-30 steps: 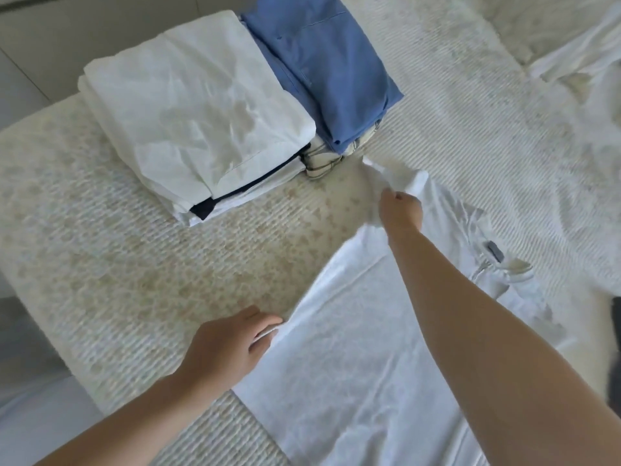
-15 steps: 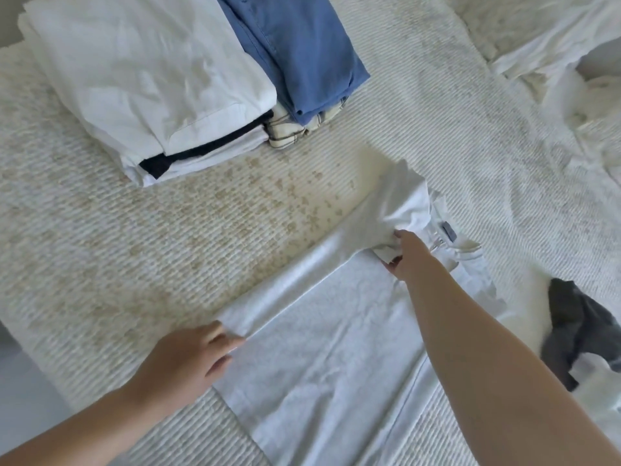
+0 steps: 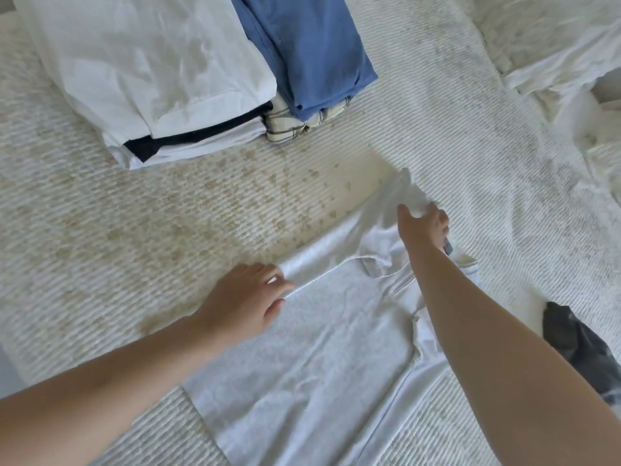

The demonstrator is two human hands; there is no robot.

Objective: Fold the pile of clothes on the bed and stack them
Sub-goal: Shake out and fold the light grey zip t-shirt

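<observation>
Both bare forearms reach forward. The left hand [image 3: 247, 299] lies palm down, fingers nearly straight and pressed flat, pointing toward the right arm. The right hand [image 3: 424, 227], farther out, has its fingers curled, pinching white cloth [image 3: 411, 196] just beyond its knuckles.

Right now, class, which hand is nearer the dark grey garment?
Right. The right hand grips the white shirt's sleeve, up-left of the dark grey garment; the left hand rests on the shirt's far edge.
</observation>
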